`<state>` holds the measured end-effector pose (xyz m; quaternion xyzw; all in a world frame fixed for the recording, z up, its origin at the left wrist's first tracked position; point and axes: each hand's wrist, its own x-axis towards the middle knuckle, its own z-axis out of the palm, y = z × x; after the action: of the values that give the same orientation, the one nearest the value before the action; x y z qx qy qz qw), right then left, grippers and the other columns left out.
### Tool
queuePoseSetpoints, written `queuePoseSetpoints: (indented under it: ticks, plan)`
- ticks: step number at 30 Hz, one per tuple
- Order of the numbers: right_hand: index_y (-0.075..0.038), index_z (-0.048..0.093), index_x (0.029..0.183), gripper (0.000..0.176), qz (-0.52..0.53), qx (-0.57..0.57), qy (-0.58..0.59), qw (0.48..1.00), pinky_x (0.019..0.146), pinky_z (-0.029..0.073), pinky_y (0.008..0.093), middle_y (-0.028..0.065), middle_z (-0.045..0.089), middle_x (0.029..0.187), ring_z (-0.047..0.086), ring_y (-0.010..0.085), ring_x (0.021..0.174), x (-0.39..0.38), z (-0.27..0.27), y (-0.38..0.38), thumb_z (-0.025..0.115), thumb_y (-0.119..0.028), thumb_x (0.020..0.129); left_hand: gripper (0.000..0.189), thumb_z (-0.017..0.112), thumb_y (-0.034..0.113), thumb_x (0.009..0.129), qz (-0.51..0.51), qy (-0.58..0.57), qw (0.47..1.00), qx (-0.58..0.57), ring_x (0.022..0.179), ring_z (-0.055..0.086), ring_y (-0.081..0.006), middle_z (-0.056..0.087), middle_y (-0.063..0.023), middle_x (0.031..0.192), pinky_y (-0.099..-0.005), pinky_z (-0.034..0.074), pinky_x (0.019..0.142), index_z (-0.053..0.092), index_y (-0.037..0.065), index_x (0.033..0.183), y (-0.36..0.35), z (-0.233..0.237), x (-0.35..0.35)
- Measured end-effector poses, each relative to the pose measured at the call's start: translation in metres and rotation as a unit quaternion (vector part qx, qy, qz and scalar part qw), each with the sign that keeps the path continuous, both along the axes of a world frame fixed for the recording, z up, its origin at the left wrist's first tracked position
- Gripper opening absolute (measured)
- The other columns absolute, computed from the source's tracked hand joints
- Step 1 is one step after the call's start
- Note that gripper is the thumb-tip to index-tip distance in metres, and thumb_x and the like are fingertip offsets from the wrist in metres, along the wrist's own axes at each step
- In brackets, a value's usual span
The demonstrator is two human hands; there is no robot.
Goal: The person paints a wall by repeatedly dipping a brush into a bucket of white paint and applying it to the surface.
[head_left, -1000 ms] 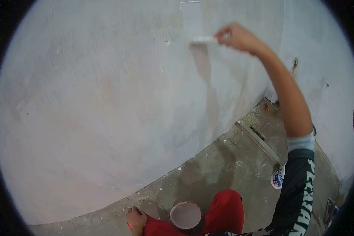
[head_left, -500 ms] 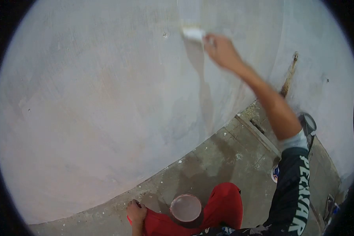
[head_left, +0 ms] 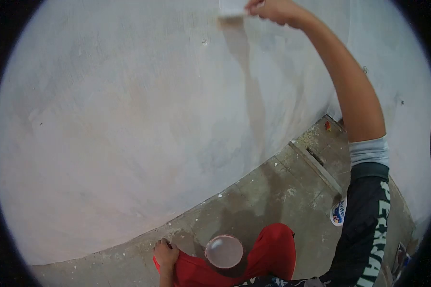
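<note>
My right hand (head_left: 268, 10) is at the top of the view, its fingers closed on the handle of a wide, white-coated brush (head_left: 231, 18) that meets the pale wall (head_left: 129, 119). The brush is slightly blurred. Down at the lower left, my left hand (head_left: 166, 252) rests on my red-clad knee with its fingers curled; whether it holds anything is hidden. Between my legs stands a round bucket (head_left: 224, 251) with pale liquid inside.
A white tub with a printed label (head_left: 338, 213) stands on the stained floor beside my right sleeve. A wooden strip (head_left: 316, 167) lies near the corner, with a small red object (head_left: 327, 126) beyond it. Clutter (head_left: 401, 258) sits at the lower right.
My right hand has moved upward with the brush, and the arm has swung up and slightly right. More of the labelled tub shows. My left hand stays on the knee.
</note>
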<state>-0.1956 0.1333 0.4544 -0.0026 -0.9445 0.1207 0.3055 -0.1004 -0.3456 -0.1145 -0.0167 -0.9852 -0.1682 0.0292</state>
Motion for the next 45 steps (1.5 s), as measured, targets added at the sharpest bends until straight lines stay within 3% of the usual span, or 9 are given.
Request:
queuePoseSetpoints:
  ticks: [8,10,17,22,25,29,33,38,45]
  plan:
    - [0.009,0.062,0.12,0.035,-0.013,-0.008,0.188,0.982,0.098,0.047,0.044,0.025,0.063,0.122,0.06,0.0363,0.115,-0.01,0.011,-0.029,0.052,-0.011,0.092,0.022,0.061,0.022,0.076,0.002,-0.023,1.0,-0.011,0.094,0.061,-0.0361,0.065,-0.0176,0.093,-0.0477,0.047,0.086,0.064,0.003,0.087,0.004,0.002,-0.001]
    - [-0.003,0.067,0.108,0.027,0.043,0.159,0.261,0.951,0.078,0.051,0.0445,0.0215,0.069,0.091,0.067,0.0372,0.083,-0.055,-0.051,0.005,0.061,-0.023,0.089,0.022,0.061,0.022,0.076,0.001,-0.009,1.0,-0.007,0.094,0.061,-0.0362,0.065,-0.0177,0.093,-0.0476,0.047,0.086,0.064,0.003,0.087,-0.002,-0.002,0.001]
    - [-0.005,0.068,0.108,0.027,0.071,0.046,-0.011,0.996,0.079,0.051,0.0416,0.023,0.068,0.092,0.066,0.035,0.081,-0.003,-0.185,-0.003,0.062,-0.021,0.087,0.022,0.061,0.022,0.076,-0.007,-0.002,1.0,-0.018,0.092,0.061,-0.0359,0.065,-0.0173,0.092,-0.047,0.047,0.086,0.064,0.003,0.085,0.003,0.008,0.005]
    - [-0.005,0.069,0.103,0.025,0.049,0.032,0.016,0.998,0.061,0.048,0.0409,0.0144,0.068,0.075,0.061,0.0268,0.062,-0.015,-0.047,-0.014,0.064,-0.024,0.087,0.021,0.061,0.023,0.076,0.0,-0.002,1.0,-0.019,0.093,0.061,-0.0357,0.065,-0.0168,0.091,-0.0462,0.047,0.086,0.064,0.003,0.084,0.005,0.004,0.004]
    - [0.009,0.062,0.12,0.036,-0.035,-0.034,0.017,0.999,0.099,0.047,0.0444,0.0272,0.062,0.123,0.06,0.038,0.115,0.008,-0.002,-0.053,0.052,-0.009,0.09,0.021,0.061,0.023,0.076,0.004,-0.009,1.0,-0.014,0.093,0.061,-0.0356,0.064,-0.0167,0.09,-0.0461,0.047,0.085,0.064,0.003,0.083,0.01,0.005,0.003]
    - [0.009,0.062,0.119,0.038,-0.003,0.019,0.188,0.982,0.096,0.048,0.0427,0.0287,0.065,0.116,0.062,0.0384,0.111,0.003,0.007,-0.047,0.054,-0.013,0.089,0.02,0.06,0.023,0.076,0.0,-0.012,1.0,-0.012,0.092,0.062,-0.0355,0.064,-0.0166,0.089,-0.0465,0.047,0.085,0.064,0.003,0.083,0.012,0.0,0.0]
    - [-0.003,0.067,0.104,0.026,0.052,0.07,0.286,0.954,0.063,0.049,0.0427,0.0203,0.067,0.077,0.061,0.0324,0.062,-0.041,-0.071,-0.018,0.061,-0.024,0.09,0.025,0.061,0.025,0.077,-0.022,0.004,0.999,-0.03,0.085,0.063,-0.0385,0.065,-0.0191,0.086,-0.0488,0.049,0.081,0.064,0.001,0.086,0.008,-0.001,-0.003]
    - [-0.001,0.063,0.11,0.027,0.067,-0.022,0.072,0.995,0.077,0.049,0.0513,0.024,0.068,0.089,0.065,0.0447,0.083,-0.008,-0.165,-0.012,0.054,-0.017,0.09,0.026,0.062,0.025,0.078,-0.015,-0.011,0.999,-0.031,0.087,0.063,-0.0381,0.065,-0.0195,0.09,-0.0484,0.049,0.082,0.064,0.001,0.086,0.011,-0.004,-0.004]
    - [-0.005,0.071,0.103,0.022,-0.03,-0.056,-0.144,0.988,0.051,0.044,0.0324,0.005,0.065,0.078,0.055,0.0156,0.058,-0.006,-0.121,0.09,0.068,-0.015,0.084,0.02,0.06,0.022,0.077,-0.007,-0.002,0.999,-0.036,0.091,0.062,-0.0358,0.065,-0.0171,0.09,-0.0477,0.047,0.084,0.063,0.003,0.084,0.016,-0.005,-0.002]
